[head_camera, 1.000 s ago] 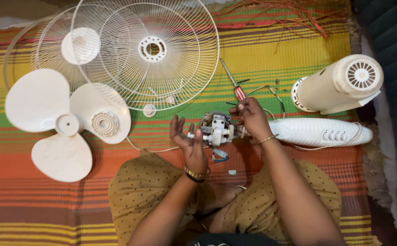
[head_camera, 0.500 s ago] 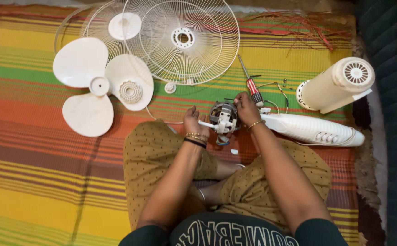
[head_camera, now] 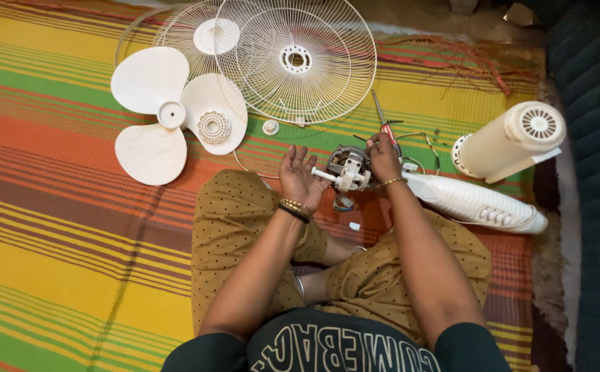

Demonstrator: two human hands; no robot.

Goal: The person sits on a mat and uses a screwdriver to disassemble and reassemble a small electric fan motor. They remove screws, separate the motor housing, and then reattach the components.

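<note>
Fingers of the right hand [head_camera: 384, 153] grip the grey metal fan motor [head_camera: 346, 167] above the striped mat [head_camera: 72, 227]; left hand [head_camera: 300, 176] open beside it (heavy, rigid; best held by its casing).

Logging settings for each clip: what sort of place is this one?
Probably a home floor, not a workshop: the person sits cross-legged on a striped woven mat, dismantled fan parts spread around, a dark cushioned seat alongside.

White fan blade [head_camera: 162, 114], two wire grilles [head_camera: 293, 62], motor housing [head_camera: 510, 141] — all on striped mat [head_camera: 52, 227].
</note>
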